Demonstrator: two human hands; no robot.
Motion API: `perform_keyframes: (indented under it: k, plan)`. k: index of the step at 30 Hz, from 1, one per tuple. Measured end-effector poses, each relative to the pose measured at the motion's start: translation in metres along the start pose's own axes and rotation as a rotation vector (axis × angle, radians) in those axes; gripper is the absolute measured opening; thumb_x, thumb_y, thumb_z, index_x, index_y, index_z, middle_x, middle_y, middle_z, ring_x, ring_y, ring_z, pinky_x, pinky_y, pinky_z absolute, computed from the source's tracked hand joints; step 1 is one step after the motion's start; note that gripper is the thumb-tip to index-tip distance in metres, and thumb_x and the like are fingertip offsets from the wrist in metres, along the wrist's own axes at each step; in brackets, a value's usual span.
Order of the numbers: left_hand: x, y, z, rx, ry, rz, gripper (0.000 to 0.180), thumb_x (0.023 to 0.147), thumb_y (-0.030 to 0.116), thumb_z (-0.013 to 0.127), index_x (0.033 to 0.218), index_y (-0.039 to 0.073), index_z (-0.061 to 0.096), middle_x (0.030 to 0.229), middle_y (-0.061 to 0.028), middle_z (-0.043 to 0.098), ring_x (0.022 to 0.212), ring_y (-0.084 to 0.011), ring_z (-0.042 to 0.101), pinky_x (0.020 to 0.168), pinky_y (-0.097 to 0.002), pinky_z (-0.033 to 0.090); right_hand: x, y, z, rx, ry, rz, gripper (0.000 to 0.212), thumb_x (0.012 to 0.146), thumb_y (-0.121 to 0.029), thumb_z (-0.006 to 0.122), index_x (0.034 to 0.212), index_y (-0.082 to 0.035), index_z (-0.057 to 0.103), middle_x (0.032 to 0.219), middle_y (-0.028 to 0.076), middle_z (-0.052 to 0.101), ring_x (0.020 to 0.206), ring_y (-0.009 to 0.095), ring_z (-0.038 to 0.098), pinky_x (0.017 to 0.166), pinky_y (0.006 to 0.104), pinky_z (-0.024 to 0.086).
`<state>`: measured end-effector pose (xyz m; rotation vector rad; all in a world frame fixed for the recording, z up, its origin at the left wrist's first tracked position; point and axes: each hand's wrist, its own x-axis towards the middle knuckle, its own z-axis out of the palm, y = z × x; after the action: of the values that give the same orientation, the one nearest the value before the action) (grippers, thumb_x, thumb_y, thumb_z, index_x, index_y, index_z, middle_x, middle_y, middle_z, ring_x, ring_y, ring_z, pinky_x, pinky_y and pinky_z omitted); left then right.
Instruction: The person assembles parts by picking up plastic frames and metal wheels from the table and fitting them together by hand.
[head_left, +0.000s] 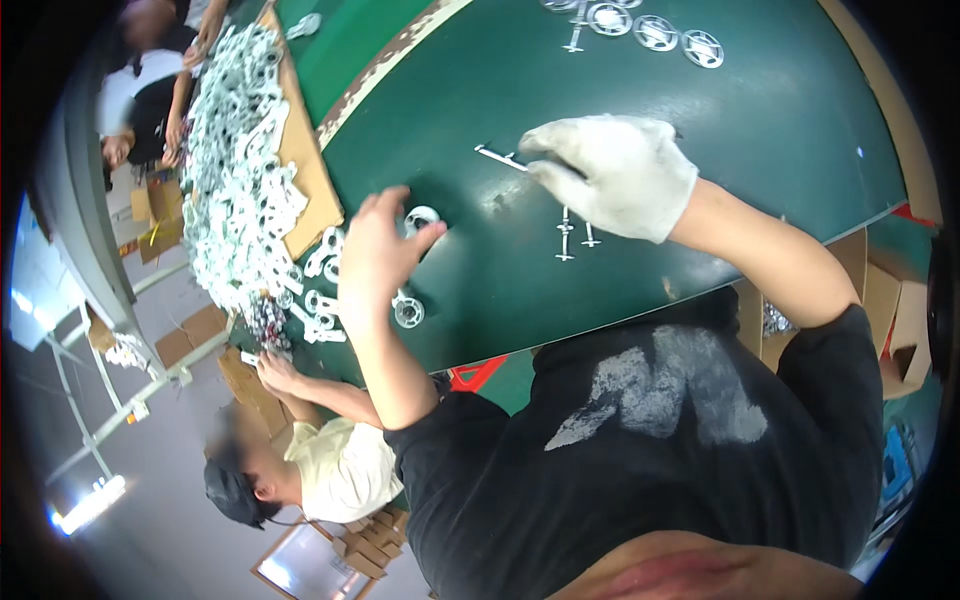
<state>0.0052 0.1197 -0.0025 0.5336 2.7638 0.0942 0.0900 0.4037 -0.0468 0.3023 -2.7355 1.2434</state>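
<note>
My left hand [375, 250] is bare and reaches over the green table [450, 290] with thumb and fingers apart. Just past its thumb is a white part with a ring-shaped end [422, 216], partly hidden by the fingers; I see no grip on it. A white glove covers my right hand [622, 175], which pinches one end of a thin metal rod with short cross pieces [498, 157]. Below that hand, similar thin metal rods [565, 238] rest on the table, their upper ends hidden by the glove. Another ring-ended white part [408, 311] lies beside my left wrist.
A large heap of white parts [235, 160] fills the table's left side behind a cardboard strip [305, 180]. Several round spoked metal discs [656, 34] lie at the far edge. A co-worker in a cap [345, 470] works at left; others stand farther off. Cardboard boxes [895, 320] stand at right.
</note>
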Motion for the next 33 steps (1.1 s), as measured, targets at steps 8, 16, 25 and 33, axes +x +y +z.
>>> perform_keyframes:
  k: [8, 16, 25, 33]
  plan:
    - [0.018, 0.057, 0.000, -0.979, 0.261, 0.069, 0.026, 0.090, 0.005, 0.078, 0.105, -0.003, 0.058, 0.095, -0.0079, 0.069, 0.083, -0.0094, 0.067, 0.072, -0.0216, 0.054, 0.005, 0.000, 0.004, 0.079, -0.020, -0.077, 0.062, 0.090, -0.050, 0.068, 0.134, -0.007, 0.059, 0.113, 0.015, 0.068, 0.111, 0.033, 0.067, 0.093, 0.0436, 0.055]
    - [0.135, 0.147, 0.020, -0.531, 0.463, 0.598, 0.029, 0.092, 0.020, 0.072, 0.118, 0.007, 0.068, 0.112, -0.0106, 0.071, 0.100, -0.0266, 0.068, 0.084, -0.0354, 0.057, 0.050, 0.090, -0.020, 0.086, 0.552, 0.202, 0.028, 0.094, -0.025, 0.059, 0.112, -0.007, 0.071, 0.094, 0.015, 0.074, 0.089, 0.030, 0.072, 0.081, 0.0411, 0.055]
    - [0.169, 0.167, 0.036, -0.087, 0.579, 0.887, 0.030, 0.076, 0.022, 0.084, 0.103, 0.014, 0.075, 0.097, 0.0014, 0.075, 0.100, -0.0253, 0.065, 0.089, -0.0379, 0.051, 0.056, 0.117, -0.052, -0.254, 0.591, -0.001, 0.020, 0.094, -0.026, 0.063, 0.096, -0.007, 0.069, 0.092, 0.017, 0.067, 0.087, 0.036, 0.066, 0.077, 0.0454, 0.054]
    - [0.097, 0.118, 0.018, -0.470, 0.629, 0.767, 0.056, 0.070, 0.013, 0.088, 0.122, 0.008, 0.070, 0.110, -0.0071, 0.067, 0.096, -0.0271, 0.061, 0.084, -0.0374, 0.052, 0.036, 0.038, -0.061, -0.288, 0.003, 0.403, 0.035, 0.089, -0.026, 0.058, 0.116, -0.010, 0.072, 0.098, 0.018, 0.074, 0.094, 0.036, 0.071, 0.085, 0.0456, 0.055]
